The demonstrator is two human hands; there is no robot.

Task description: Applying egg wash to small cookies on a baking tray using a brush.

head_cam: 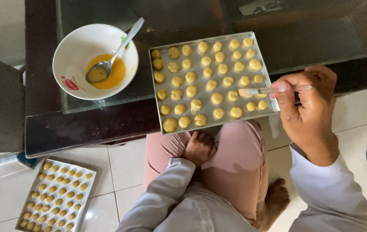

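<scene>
A: What is taking up most of the view?

B: A dark table [84, 124] with a glass top is filling the upper part, and a person in pink trousers and white sleeves is sitting on the tiled floor right against its near edge.

A: And what is sitting on the table?

B: A metal baking tray [264, 64] is lying at the near edge, slightly turned, and its front rim is hanging a little over the person's lap. Rows of small round yellow dough balls [217, 98] are covering it. To its left a white bowl [74, 41] is holding yellow egg wash, and a metal spoon [115, 53] is resting in it with its handle leaning over the rim.

A: Anything on the floor?

B: A second tray [90, 180] of dough balls is lying on the tiles at the lower left, well apart from the first.

A: What are the hands doing?

B: The right hand [310, 107] is pinching a small pastry brush [273, 90], fingers closed on its handle, and the bristle tip is touching a dough ball near the tray's right end. The left hand [200, 147] is resting on the lap just below the tray's front edge, fingers loosely curled and holding nothing.
</scene>
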